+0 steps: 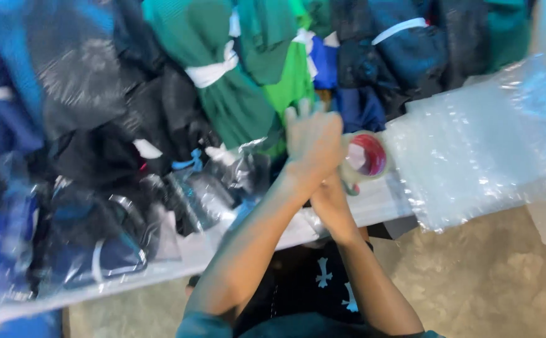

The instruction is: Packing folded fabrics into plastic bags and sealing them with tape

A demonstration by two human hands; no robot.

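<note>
Left hand (313, 141) spread wide over right hand (330, 199), which seems to grip the tape roll (367, 156). I reckon the tape could snag the bags (473, 150) just right, or slip off the table (373, 206) edge

Head camera, looking steeply down over a packing table.

One view only, worn on the person's head and tilted: it faces down and forward, close above both forearms, taking in the table (373, 209) edge, heaped clothes (223, 94) beyond, plastic bags (473, 150) at right and bare floor (485, 281) below.
</note>
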